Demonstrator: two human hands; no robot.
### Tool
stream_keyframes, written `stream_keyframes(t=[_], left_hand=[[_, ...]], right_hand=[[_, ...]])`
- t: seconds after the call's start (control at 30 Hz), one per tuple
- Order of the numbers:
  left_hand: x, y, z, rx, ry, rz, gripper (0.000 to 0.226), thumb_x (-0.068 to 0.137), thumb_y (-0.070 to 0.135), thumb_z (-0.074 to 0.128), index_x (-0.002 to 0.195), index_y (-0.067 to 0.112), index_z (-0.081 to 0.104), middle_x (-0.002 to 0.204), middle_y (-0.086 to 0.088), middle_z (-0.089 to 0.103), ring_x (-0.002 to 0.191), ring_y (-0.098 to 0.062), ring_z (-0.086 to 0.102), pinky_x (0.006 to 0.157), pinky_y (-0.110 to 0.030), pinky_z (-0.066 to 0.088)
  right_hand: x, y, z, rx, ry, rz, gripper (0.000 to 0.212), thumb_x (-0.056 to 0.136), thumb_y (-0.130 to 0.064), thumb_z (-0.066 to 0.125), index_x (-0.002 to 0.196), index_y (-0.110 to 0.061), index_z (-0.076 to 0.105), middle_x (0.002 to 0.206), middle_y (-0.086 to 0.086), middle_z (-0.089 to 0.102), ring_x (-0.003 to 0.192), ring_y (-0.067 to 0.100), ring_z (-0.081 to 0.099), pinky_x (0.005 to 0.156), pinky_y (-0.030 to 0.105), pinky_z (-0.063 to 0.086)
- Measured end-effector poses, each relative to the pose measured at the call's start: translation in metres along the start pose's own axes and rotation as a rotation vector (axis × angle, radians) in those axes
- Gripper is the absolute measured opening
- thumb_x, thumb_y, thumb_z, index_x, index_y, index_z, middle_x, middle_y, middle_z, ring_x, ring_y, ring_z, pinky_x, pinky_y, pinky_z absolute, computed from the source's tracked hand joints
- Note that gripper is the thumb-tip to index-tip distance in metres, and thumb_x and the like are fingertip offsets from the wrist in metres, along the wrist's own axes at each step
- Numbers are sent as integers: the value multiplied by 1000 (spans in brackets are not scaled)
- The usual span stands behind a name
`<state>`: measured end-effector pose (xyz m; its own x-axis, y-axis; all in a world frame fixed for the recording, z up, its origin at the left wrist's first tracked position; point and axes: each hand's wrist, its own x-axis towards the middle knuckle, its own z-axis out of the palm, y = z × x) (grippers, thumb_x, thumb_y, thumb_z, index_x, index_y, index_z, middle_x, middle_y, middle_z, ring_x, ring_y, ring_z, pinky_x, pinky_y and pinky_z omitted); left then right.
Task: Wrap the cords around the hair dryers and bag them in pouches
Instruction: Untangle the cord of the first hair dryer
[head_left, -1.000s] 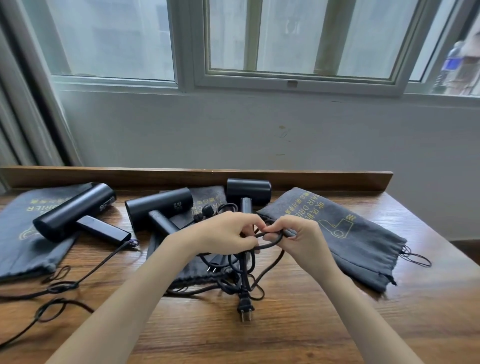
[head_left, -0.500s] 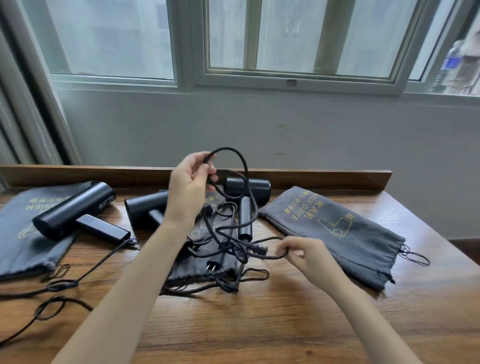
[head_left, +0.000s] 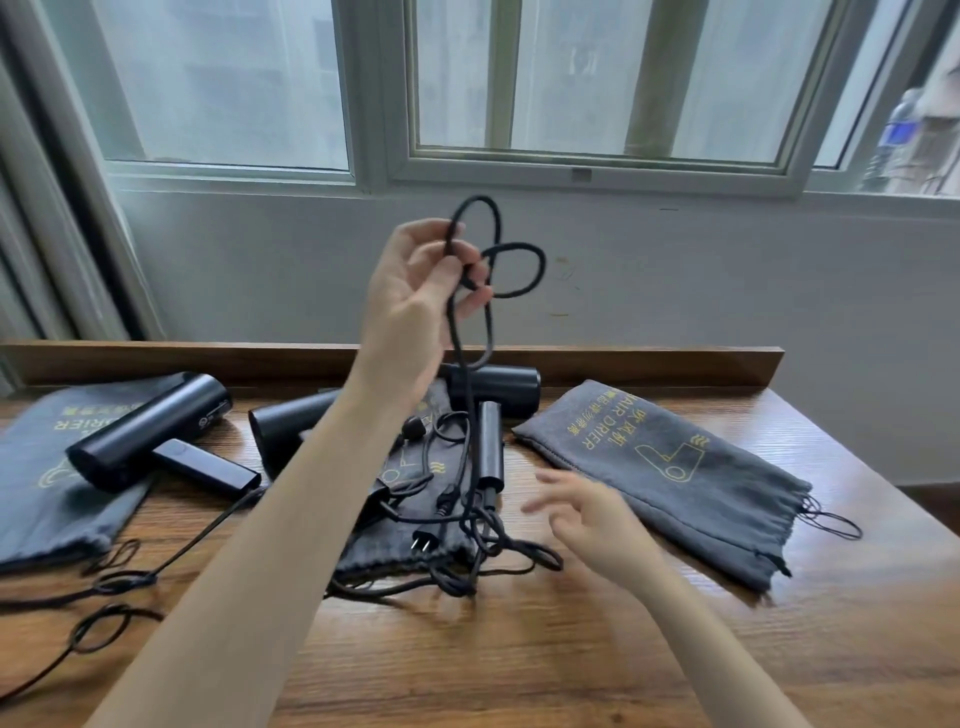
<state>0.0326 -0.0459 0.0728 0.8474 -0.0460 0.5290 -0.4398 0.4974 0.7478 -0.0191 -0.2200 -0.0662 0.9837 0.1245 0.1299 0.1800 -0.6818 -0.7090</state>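
Three black hair dryers lie on the wooden table (head_left: 571, 649): a left dryer (head_left: 145, 431), a middle dryer (head_left: 291, 431) partly hidden by my forearm, and a right dryer (head_left: 493, 395). My left hand (head_left: 415, 301) is raised high and pinches loops of a black cord (head_left: 488, 270) that hangs down to a tangle (head_left: 478, 530) by the right dryer's handle. My right hand (head_left: 587, 514) hovers low beside the tangle, fingers spread and blurred, holding nothing. Grey pouches lie at the left (head_left: 47, 499), the middle (head_left: 400, 545) and the right (head_left: 665, 467).
A raised wooden ledge (head_left: 649, 364) runs along the table's back edge under a window wall. The left dryer's cord (head_left: 119, 582) trails in loops over the front left of the table. The right pouch's drawstring (head_left: 831, 525) lies near the right edge.
My left hand has risen well above the table, lifting the cord loops with it. My right hand has let go of the cord and now hovers open beside the tangle.
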Motion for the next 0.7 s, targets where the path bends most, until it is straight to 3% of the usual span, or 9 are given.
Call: stream_keyframes(t=[0.07,0.13,0.2,0.23,0.3,0.37,0.47,0.6,0.7], left_hand=[[-2,-6,19,-42,-40,-40,21,94,-9,36,95,9,47,82,-4,57,78,-15,58,80,-33,54],[0,-11,35,-148,-56,-68,22,94,-10,35,94,10,45,80,-5,58,76,-16,59,81,-34,54],[5,-16,42,-150,-35,-67,21,94,-9,37,93,10,44,81,-5,60,77,-16,61,81,-36,54],[7,-21,41,-106,-15,-65,20,94,-8,38,94,10,44,85,-5,62,78,-15,62,81,-37,54],[8,-29,32,56,10,-76,17,95,-6,40,98,11,44,101,-7,63,79,-13,64,78,-35,55],[2,-40,18,322,-42,-83,16,95,-2,41,104,11,43,117,-6,58,83,-10,65,74,-30,54],[-14,-54,-2,547,-202,-152,18,97,2,40,105,14,50,113,-2,60,97,-15,64,78,-28,54],[-44,-68,-32,769,-424,-135,16,96,13,46,90,21,60,87,3,67,80,-11,63,74,-30,51],[-65,-87,-47,1120,-806,-186,25,91,22,55,117,23,55,111,11,55,106,-6,51,93,-23,41]], right_hand=[[3,-25,-5,330,-16,-111,28,92,-8,53,114,-23,58,127,-12,55,115,-7,49,105,23,38],[10,-49,-2,378,-142,-195,24,95,-18,50,119,-24,50,119,-11,60,104,-1,57,94,20,44],[18,-61,1,376,-89,-193,11,97,-16,45,97,-20,55,89,-7,68,81,14,63,81,31,49],[20,-62,-1,438,-40,-170,18,98,-13,42,87,-17,55,72,-6,64,71,17,62,76,34,52],[20,-61,-7,636,2,-152,27,100,-11,35,81,-12,54,53,-9,47,51,10,50,65,29,52],[17,-58,-16,744,39,-175,29,101,-10,30,87,-10,55,50,-10,32,43,4,32,50,19,40],[16,-55,-26,797,84,-189,28,101,-11,29,97,-9,57,51,-7,26,41,3,23,40,14,26],[21,-44,-49,826,144,-182,28,101,-11,29,106,-13,56,50,-13,29,42,2,21,39,14,20],[24,-39,-67,844,163,-149,29,101,-9,28,115,-15,52,49,-13,29,39,0,21,35,11,21]])
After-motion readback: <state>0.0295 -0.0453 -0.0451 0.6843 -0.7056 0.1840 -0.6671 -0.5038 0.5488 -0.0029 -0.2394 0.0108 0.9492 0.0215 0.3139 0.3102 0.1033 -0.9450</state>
